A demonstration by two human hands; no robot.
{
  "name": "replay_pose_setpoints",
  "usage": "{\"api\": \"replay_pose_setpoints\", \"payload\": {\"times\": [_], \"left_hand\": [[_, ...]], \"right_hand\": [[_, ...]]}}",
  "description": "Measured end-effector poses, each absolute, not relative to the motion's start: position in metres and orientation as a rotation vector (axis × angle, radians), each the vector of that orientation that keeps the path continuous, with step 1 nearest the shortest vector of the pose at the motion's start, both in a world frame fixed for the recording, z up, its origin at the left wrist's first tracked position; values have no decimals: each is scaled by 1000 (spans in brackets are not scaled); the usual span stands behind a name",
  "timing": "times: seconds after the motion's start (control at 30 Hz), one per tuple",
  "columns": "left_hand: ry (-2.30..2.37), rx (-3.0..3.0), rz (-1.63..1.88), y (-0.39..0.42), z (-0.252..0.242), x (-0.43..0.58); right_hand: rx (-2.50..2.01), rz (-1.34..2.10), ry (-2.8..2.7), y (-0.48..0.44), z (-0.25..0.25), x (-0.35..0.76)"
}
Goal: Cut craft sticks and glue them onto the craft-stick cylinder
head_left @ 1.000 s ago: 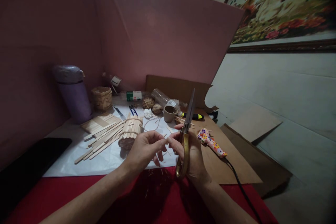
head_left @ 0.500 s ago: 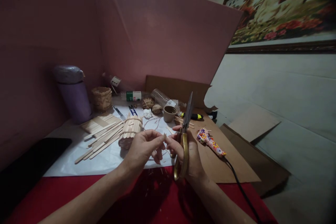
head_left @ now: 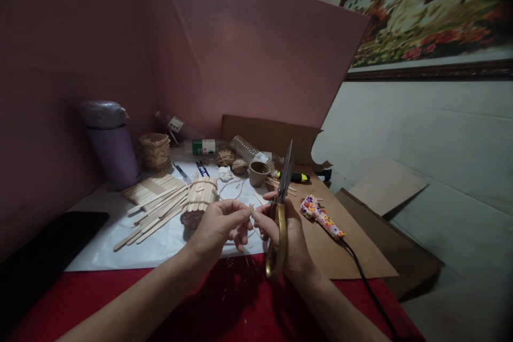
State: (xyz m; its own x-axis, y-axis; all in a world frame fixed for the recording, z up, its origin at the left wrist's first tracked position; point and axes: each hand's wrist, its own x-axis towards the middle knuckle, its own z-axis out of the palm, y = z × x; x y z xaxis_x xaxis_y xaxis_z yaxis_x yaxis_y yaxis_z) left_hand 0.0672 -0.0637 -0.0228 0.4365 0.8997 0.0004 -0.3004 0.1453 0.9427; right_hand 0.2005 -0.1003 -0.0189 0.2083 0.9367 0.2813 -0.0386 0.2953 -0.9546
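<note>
My left hand [head_left: 218, 227] pinches a small sliver of wood [head_left: 251, 209] between thumb and fingertips, held above the table's near edge. My right hand [head_left: 290, 235] meets it at the fingertips and also grips gold-handled scissors [head_left: 280, 208], whose shut blades point up and away. Just behind my left hand stands a small cylinder of wooden sticks [head_left: 199, 199] bound with cord. A pile of loose flat wooden sticks [head_left: 154, 208] lies to its left on white paper [head_left: 160, 248].
A flower-patterned glue gun [head_left: 323, 217] with a black cord lies on brown cardboard [head_left: 340, 246] to the right. At the back stand a purple flask [head_left: 110, 141], a woven basket [head_left: 155, 150], twine balls [head_left: 232, 161], a small cup [head_left: 259, 173] and a clear bottle. A red cloth [head_left: 224, 304] covers the near table.
Both hands and the scissors have drifted slightly left and down, with the fingertips closing together on the sliver. Nothing else on the table has moved.
</note>
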Motion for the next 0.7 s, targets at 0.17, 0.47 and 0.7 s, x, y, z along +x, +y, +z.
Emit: {"api": "replay_pose_setpoints", "payload": {"times": [0.17, 0.47, 0.7], "left_hand": [[690, 1106, 969, -64, -23, 68], [684, 1066, 937, -62, -23, 68], [659, 1038, 955, -60, -24, 69]], "right_hand": [[-1052, 907, -1108, -100, -20, 201], [-1013, 1058, -1028, -101, -22, 204], [-1031, 1043, -1032, -103, -17, 201]]}}
